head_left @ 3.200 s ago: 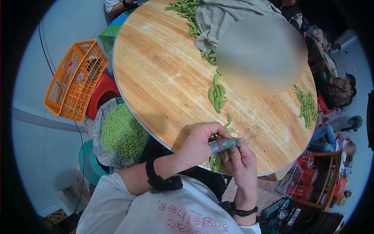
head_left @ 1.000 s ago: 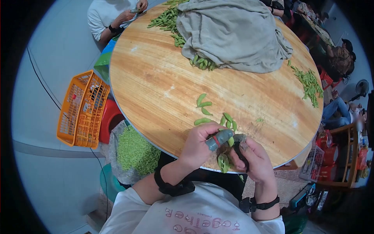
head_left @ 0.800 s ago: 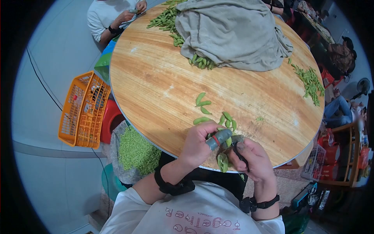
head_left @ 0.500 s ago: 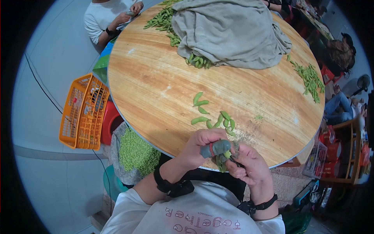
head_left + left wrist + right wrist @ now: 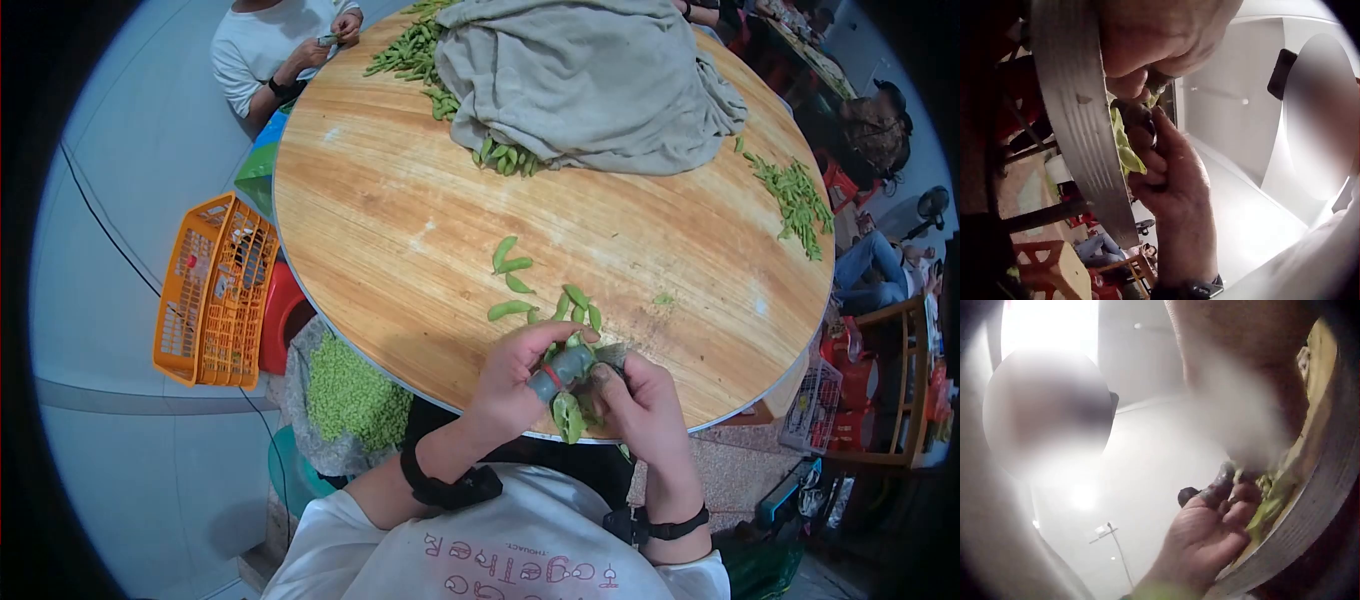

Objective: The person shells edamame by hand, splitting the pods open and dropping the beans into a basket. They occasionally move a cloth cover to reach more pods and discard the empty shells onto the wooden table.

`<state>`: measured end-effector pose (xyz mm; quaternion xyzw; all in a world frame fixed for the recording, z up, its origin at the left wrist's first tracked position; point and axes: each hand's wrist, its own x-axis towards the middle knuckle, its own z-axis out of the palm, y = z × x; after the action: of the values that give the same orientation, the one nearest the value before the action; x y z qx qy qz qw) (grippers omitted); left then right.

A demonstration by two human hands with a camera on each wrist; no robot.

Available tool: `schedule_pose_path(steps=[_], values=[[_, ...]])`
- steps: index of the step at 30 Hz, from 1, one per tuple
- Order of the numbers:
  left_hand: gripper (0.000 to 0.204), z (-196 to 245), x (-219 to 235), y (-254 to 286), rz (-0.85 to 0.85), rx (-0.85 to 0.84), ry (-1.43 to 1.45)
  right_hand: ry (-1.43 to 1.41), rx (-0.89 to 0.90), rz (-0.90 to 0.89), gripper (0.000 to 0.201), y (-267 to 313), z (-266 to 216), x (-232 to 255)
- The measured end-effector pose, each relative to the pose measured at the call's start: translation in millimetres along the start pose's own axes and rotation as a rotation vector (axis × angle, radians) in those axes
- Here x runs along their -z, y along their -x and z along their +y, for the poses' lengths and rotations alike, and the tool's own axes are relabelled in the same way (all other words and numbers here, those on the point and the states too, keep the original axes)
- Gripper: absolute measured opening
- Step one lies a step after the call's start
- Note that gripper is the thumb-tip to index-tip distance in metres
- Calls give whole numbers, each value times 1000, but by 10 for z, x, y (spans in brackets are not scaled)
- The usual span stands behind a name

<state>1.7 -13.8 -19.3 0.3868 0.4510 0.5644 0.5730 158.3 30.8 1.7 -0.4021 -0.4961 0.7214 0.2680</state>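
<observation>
Pods (image 5: 568,417) sit between the hands (image 5: 505,388) (image 5: 652,408), close together and clamped on them, near the table (image 5: 380,230) edge

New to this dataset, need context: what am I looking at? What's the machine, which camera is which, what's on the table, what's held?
No machine: these are a person's own hands. The upright-labelled wide view is from a camera on the head; the other two come from cameras on the left wrist and right wrist.

The round wooden table bears a grey cloth, heaps of green pods at its edges, and a few loose pods nearer the hands. Beside it, a lined container holds small green beans.

The left hand, with a grey-green thumb cover, holds green pods, one split open. The right hand meets it; what its fingers grip is hidden.
</observation>
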Motion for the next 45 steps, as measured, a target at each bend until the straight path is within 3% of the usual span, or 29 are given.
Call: schedule_pose_path(steps=[1, 2, 3, 5, 6, 10, 12, 13, 15, 19, 20, 21, 23, 25, 26, 27, 30, 31, 33, 34, 38, 40, 41, 43, 44, 45], values=[[40, 12, 14, -12, 0, 0, 0, 253, 198, 137, 9, -37, -1, 22], [40, 27, 30, -35, -24, -174, -301, 507, 394, 274, 10, -62, -4, 34], [40, 38, 35, -45, -46, -347, -602, 509, 392, 274, 10, -57, -37, 19], [36, 70, -49, 44, -18, -255, -520, 242, 313, 241, 15, -26, -119, -33], [32, 99, -79, 80, 9, -166, -442, 288, 296, 177, 17, -4, -74, -19], [37, 167, -50, 100, -29, -125, -448, 220, 351, 225, 15, 27, 17, -97], [38, 171, 10, 72, -194, -431, -611, -202, 174, 155, 16, 66, 7, -107], [38, 181, 37, 72, -194, -429, -610, -202, 172, 155, 16, 74, 0, -112], [35, 196, 82, 84, -271, -627, -665, -708, -40, 12, 19, 90, -13, -121], [26, 109, 45, 56, -155, -485, -487, -768, 3, 3, 21, 4, 58, -107], [25, 74, 50, 71, -156, -276, -301, -765, 0, 4, 21, -2, 46, -108], [24, 48, 59, 85, -156, -67, -113, -704, 24, 41, 18, -7, 31, -109], [24, 51, 108, 49, -93, -79, -105, -641, 47, 78, 15, -9, 31, -8], [25, 96, 207, 5, -34, -89, -93, 179, 343, -399, 11, -4, -11, 166], [25, 153, 306, 4, 55, -48, -10, 196, 112, -568, 12, 116, -182, 178], [25, 185, 384, 10, 142, -5, 70, 196, 108, -567, 12, 110, -166, 152], [30, 161, 438, 19, 90, -52, 140, 687, 162, 18, 19, 24, -170, 22], [31, 164, 433, 23, 80, -53, 133, 687, 162, 19, 19, -48, -171, -16], [32, 141, 380, 16, 84, -71, 83, 1201, 392, 282, 18, -175, -90, -52], [33, 135, 363, 15, 88, -90, 32, 1199, 506, 280, 17, -205, -28, -40], [27, 192, 382, 49, 82, -14, 26, 1272, 460, 298, 13, -126, -24, -60], [34, 145, 420, 55, 66, -69, -11, 1085, 298, 25, 14, -46, -111, 29], [34, 143, 428, 58, 69, -68, -12, 1083, 297, 22, 14, -23, -171, 38], [31, 140, 430, 67, 84, -50, 4, 804, 187, -249, 19, 2, -273, 48], [31, 137, 418, 66, 83, -50, 3, 916, 254, -79, 20, -59, -229, 40], [31, 132, 401, 64, 88, -40, -2, 916, 255, -74, 20, -126, -220, -12]])
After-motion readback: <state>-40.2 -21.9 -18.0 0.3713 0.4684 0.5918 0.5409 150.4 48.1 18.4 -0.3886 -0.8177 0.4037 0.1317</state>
